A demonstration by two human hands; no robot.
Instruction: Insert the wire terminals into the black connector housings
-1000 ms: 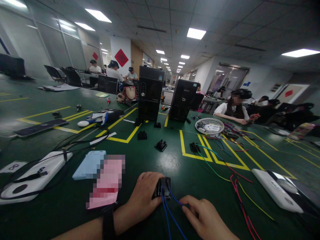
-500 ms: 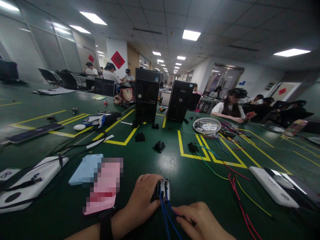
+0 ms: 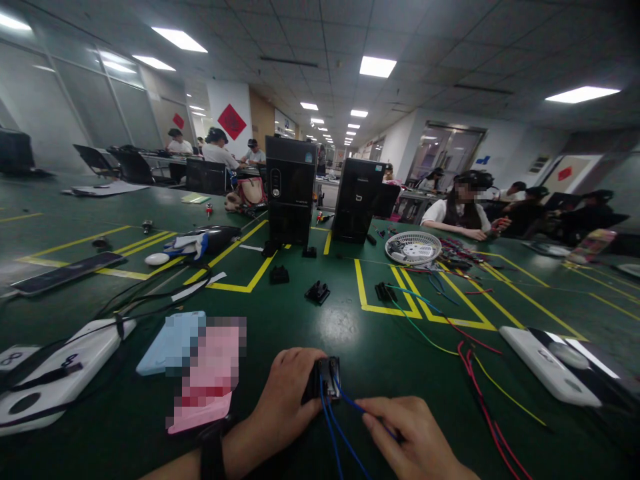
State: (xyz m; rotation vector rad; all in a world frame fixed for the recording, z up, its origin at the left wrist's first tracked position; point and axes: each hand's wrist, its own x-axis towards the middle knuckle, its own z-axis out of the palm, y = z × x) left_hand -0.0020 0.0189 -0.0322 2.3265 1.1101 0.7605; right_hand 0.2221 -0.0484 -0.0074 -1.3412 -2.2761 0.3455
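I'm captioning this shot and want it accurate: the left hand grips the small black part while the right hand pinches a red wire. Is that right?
Not quite: the head view shows the right hand pinching a blue wire, not a red one. The left hand does grip the small black part.

Blue wires (image 3: pixel 349 400), black block (image 3: pixel 328 368); dark green table (image 3: pixel 280 327), yellow tape lines (image 3: pixel 359 283), white basket (image 3: pixel 425 257)
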